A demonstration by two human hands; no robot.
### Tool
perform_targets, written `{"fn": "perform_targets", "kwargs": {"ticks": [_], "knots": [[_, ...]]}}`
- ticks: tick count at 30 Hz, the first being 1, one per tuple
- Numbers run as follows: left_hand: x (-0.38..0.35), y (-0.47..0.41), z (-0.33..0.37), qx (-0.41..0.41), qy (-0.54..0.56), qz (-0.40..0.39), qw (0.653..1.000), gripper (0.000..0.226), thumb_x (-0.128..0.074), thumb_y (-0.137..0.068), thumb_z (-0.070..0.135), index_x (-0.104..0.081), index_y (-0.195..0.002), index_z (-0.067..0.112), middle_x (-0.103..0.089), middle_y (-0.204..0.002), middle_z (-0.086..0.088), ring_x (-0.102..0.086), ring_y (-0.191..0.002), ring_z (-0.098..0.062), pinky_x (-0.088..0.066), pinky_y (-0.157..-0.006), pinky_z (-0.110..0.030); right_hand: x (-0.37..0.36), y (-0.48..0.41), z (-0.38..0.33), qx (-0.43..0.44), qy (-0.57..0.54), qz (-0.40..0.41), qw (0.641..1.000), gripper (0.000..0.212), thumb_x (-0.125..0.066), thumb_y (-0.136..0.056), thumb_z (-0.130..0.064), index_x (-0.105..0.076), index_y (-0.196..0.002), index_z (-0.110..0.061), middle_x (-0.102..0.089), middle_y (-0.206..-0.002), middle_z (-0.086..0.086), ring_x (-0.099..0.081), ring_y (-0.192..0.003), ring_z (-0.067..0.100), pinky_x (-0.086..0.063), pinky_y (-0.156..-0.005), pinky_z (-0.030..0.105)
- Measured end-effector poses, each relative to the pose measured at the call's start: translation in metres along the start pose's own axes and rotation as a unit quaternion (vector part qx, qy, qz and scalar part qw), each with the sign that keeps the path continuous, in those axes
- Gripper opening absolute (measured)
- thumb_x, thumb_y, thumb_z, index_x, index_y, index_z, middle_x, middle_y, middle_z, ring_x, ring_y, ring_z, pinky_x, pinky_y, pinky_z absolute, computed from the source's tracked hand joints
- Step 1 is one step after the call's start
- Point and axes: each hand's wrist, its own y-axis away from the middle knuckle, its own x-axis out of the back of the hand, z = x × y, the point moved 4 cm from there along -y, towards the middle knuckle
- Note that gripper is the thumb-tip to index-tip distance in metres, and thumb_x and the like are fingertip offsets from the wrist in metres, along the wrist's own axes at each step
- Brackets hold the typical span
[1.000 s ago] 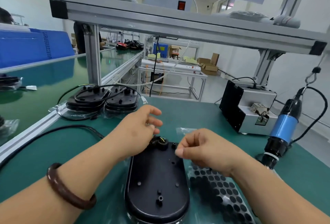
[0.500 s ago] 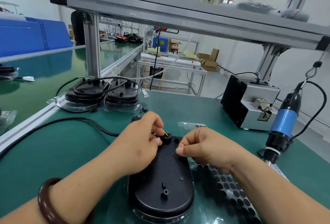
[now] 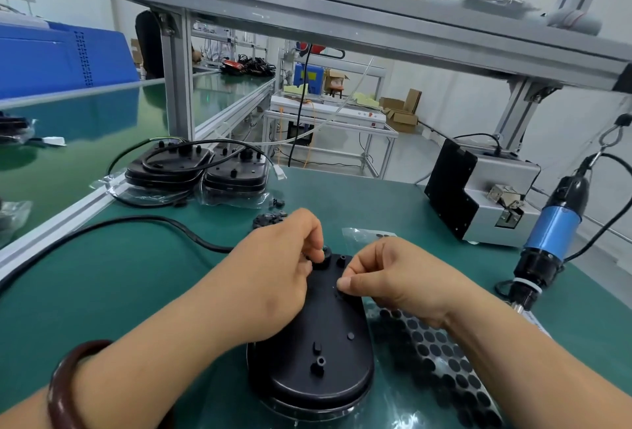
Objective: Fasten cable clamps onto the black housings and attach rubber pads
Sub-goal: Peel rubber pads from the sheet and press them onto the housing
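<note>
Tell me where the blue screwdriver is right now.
In the head view the blue screwdriver hangs at the far right edge, just right of the silver and black machine, its tip down near the green table.

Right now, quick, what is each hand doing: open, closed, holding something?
Left hand: closed round the knob at the far end of the black case.
Right hand: pinching a small dark pad against the case.
</note>
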Motion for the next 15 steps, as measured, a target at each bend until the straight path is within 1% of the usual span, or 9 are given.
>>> {"fn": "perform_targets", "kwargs": {"ticks": [2, 6, 8, 11, 13, 15], "knots": [[0.003, 0.004, 0.007, -0.027, -0.015, -0.035, 0.999, 0.030, -0.050, -0.089, 0.009, -0.038, -0.085, 0.037, -0.063, -0.092, 0.024, -0.054, -0.088, 0.006, -0.042, -0.074, -0.010, 0.000, 0.001, -0.002, 0.007, 0.012, 0.000, 1.000, 0.015, -0.073, -0.072, -0.031, -0.071, -0.068, -0.016, -0.041, -0.061, 0.010, -0.028, -0.051, 0.016, -0.025, -0.046, 0.022], [0.009, 0.010, 0.017, -0.037, -0.042, -0.098, 0.994, 0.031, -0.046, -0.090, 0.014, -0.035, -0.083, 0.043, -0.062, -0.100, 0.032, -0.058, -0.087, 0.003, -0.049, -0.076, -0.022, 0.002, 0.004, -0.004, 0.000, 0.029, -0.001, 1.000, 0.013, -0.074, -0.082, -0.022, -0.072, -0.072, -0.012, -0.040, -0.055, 0.006, -0.027, -0.047, 0.014, -0.025, -0.044, 0.022], [0.011, 0.012, 0.017, -0.031, -0.054, -0.113, 0.992, 0.032, -0.044, -0.089, 0.014, -0.033, -0.081, 0.044, -0.062, -0.102, 0.031, -0.059, -0.086, 0.001, -0.050, -0.076, -0.025, 0.002, 0.006, -0.005, -0.009, 0.029, -0.001, 1.000, 0.013, -0.073, -0.083, -0.021, -0.073, -0.071, -0.015, -0.041, -0.051, 0.001, -0.029, -0.045, 0.013, -0.026, -0.043, 0.021], [0.012, 0.015, 0.016, -0.029, -0.058, -0.123, 0.990, 0.034, -0.041, -0.088, 0.013, -0.031, -0.079, 0.044, -0.063, -0.103, 0.026, -0.058, -0.086, 0.001, -0.049, -0.077, -0.024, 0.001, 0.008, -0.008, -0.022, 0.027, 0.006, 0.999, 0.015, -0.068, -0.080, -0.028, -0.073, -0.068, -0.020, -0.049, -0.049, -0.005, -0.035, -0.046, 0.013, -0.030, -0.046, 0.022], [0.011, 0.013, 0.013, -0.019, -0.066, -0.149, 0.987, 0.036, -0.040, -0.087, 0.011, -0.030, -0.079, 0.045, -0.065, -0.102, 0.021, -0.058, -0.086, -0.001, -0.049, -0.078, -0.027, 0.001, 0.007, -0.010, -0.034, 0.016, 0.010, 0.999, 0.019, -0.064, -0.082, -0.027, -0.074, -0.068, -0.018, -0.054, -0.050, -0.003, -0.037, -0.047, 0.013, -0.031, -0.046, 0.021], [0.010, 0.016, 0.011, 0.008, -0.068, -0.191, 0.979, 0.039, -0.040, -0.085, 0.009, -0.031, -0.080, 0.046, -0.065, -0.105, 0.019, -0.058, -0.089, -0.003, -0.050, -0.081, -0.032, 0.000, 0.007, -0.012, -0.042, -0.011, 0.009, 0.999, 0.024, -0.060, -0.086, -0.021, -0.073, -0.067, -0.014, -0.054, -0.052, 0.002, -0.036, -0.046, 0.013, -0.031, -0.044, 0.018]]}}
